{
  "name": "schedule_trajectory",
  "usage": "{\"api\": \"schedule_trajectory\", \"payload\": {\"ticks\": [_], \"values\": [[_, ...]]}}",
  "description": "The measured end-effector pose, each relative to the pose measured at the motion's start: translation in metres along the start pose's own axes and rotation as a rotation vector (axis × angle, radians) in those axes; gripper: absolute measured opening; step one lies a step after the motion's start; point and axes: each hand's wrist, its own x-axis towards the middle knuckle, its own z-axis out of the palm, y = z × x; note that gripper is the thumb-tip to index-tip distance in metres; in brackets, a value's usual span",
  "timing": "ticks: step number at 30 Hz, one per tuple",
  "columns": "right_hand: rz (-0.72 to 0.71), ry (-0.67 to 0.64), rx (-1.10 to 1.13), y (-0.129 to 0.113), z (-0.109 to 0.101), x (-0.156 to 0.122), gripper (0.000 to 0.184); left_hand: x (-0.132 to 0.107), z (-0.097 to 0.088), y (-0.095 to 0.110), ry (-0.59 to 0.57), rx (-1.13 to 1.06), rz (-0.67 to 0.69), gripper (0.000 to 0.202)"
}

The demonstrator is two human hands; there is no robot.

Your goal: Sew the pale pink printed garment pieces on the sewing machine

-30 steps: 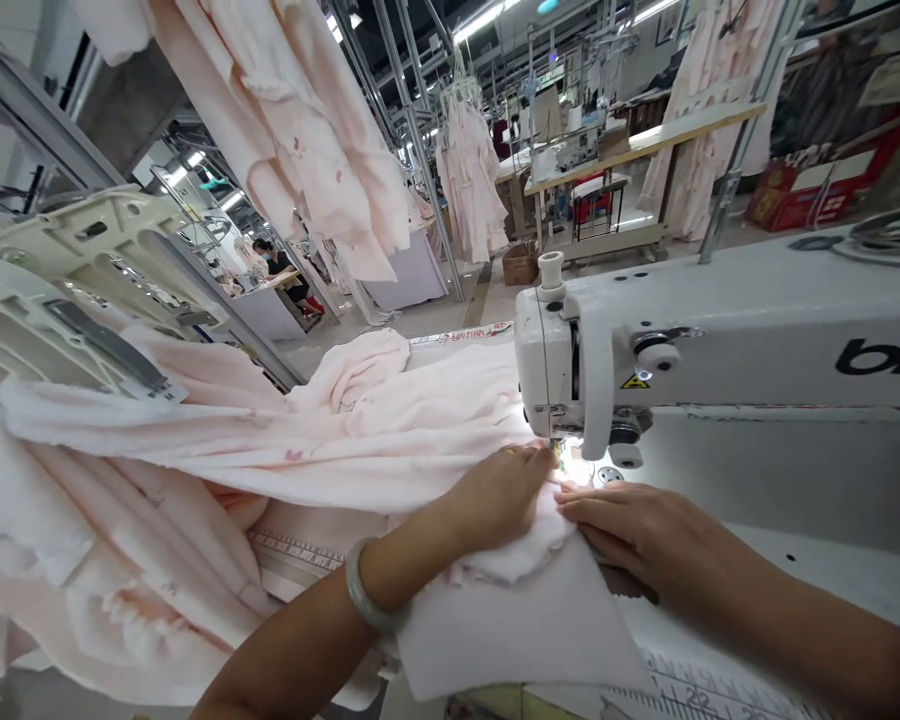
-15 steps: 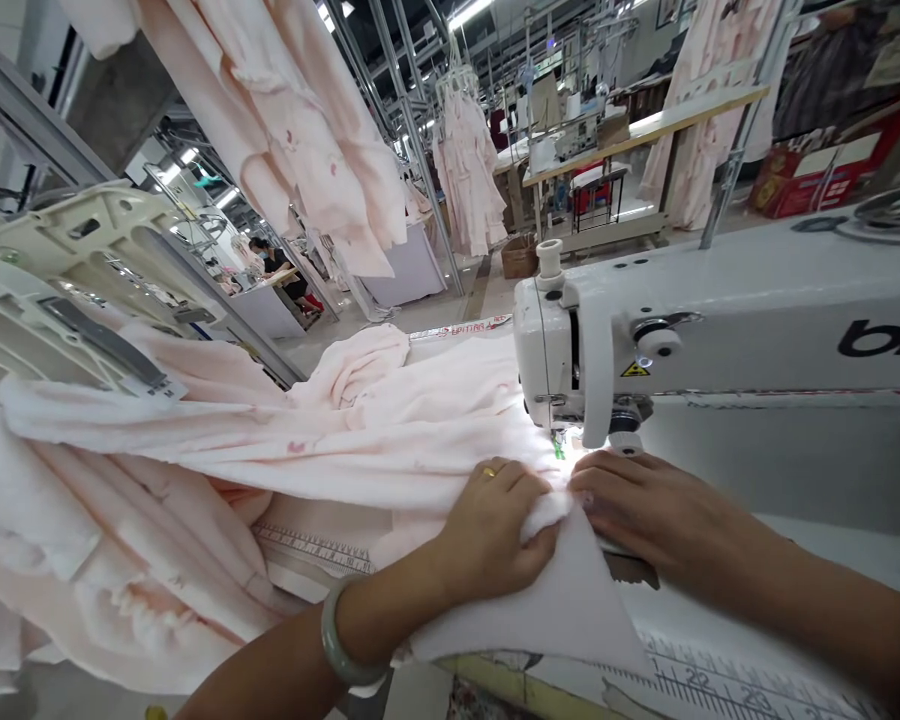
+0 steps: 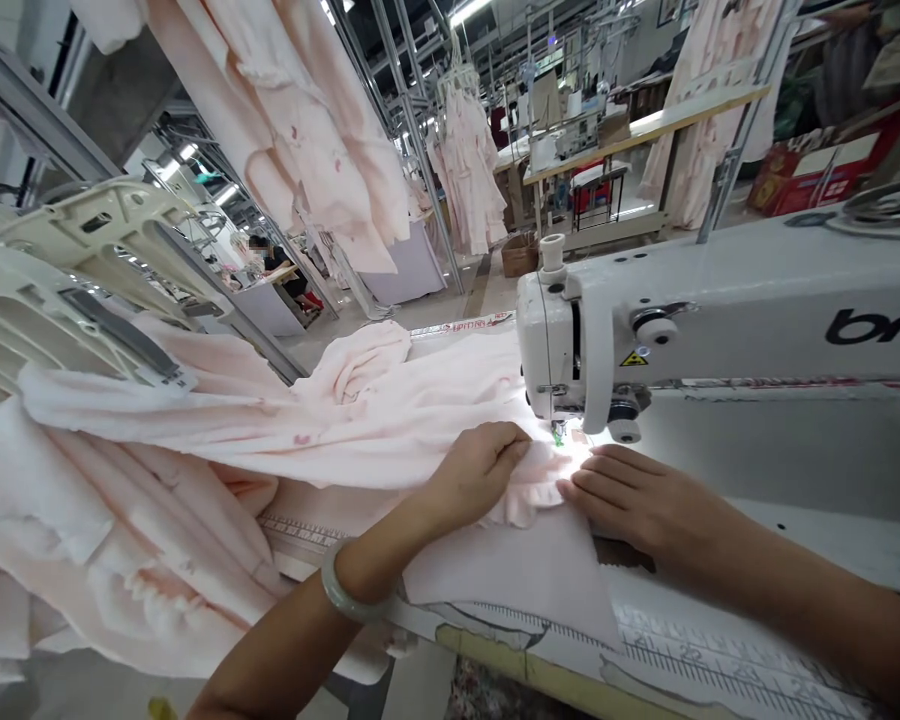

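Pale pink fleece fabric (image 3: 390, 420) lies across the sewing machine's bed, with part of it beneath the lit presser foot (image 3: 559, 432). My left hand (image 3: 471, 478) pinches a fold of the fleece just left of the needle area. To the right of the foot, my right hand (image 3: 637, 500) rests with fingers stretched out, fingertips on the fabric's edge. A gathered ruffle (image 3: 529, 500) shows between the two hands. Below it a flat pink panel (image 3: 506, 575) hangs toward the front edge. The white sewing machine (image 3: 720, 310) stands over the work at right.
Cream plastic hanger clamps (image 3: 82, 290) stand at left above heaped fleece (image 3: 120, 540). Pink garments (image 3: 292, 130) hang overhead. Printed ruler tape (image 3: 705, 645) runs along the table's front edge. Farther back, a person (image 3: 277, 262) sits at another table.
My left hand has moved up and left, now pinching a fold rather than lying over the cloth. The ruffle between the hands is more exposed. My right-hand fingers have straightened.
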Motion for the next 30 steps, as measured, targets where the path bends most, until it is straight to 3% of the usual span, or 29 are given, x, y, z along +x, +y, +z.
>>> {"api": "schedule_trajectory", "payload": {"ticks": [4, 8, 11, 13, 17, 21, 25, 30], "values": [[0.007, -0.011, 0.016, 0.001, 0.000, 0.001, 0.035, 0.000, 0.008, 0.022, 0.015, 0.245, 0.031, 0.022], [0.108, -0.065, 0.123, 0.000, -0.008, 0.002, 0.027, -0.007, 0.012, 0.031, -0.116, 0.393, 0.026, 0.013], [0.237, -0.192, 0.298, -0.001, -0.014, 0.001, 0.028, -0.015, 0.009, 0.032, -0.173, 0.457, -0.007, 0.016], [0.294, -0.271, 0.375, -0.002, -0.017, 0.000, 0.033, -0.019, 0.008, 0.033, -0.147, 0.528, 0.011, 0.009], [0.305, -0.286, 0.407, -0.002, -0.021, -0.002, 0.036, -0.019, 0.015, 0.032, -0.041, 0.583, 0.104, 0.020], [0.266, -0.247, 0.385, -0.002, -0.021, -0.004, 0.034, -0.017, 0.034, 0.022, -0.073, 0.509, 0.176, 0.014], [0.240, -0.233, 0.392, -0.003, -0.019, -0.007, 0.036, -0.023, 0.047, 0.006, 0.069, 0.394, 0.256, 0.013], [0.263, -0.242, 0.421, -0.004, -0.021, -0.006, 0.037, -0.028, 0.048, -0.006, 0.163, 0.306, 0.348, 0.013]]}}
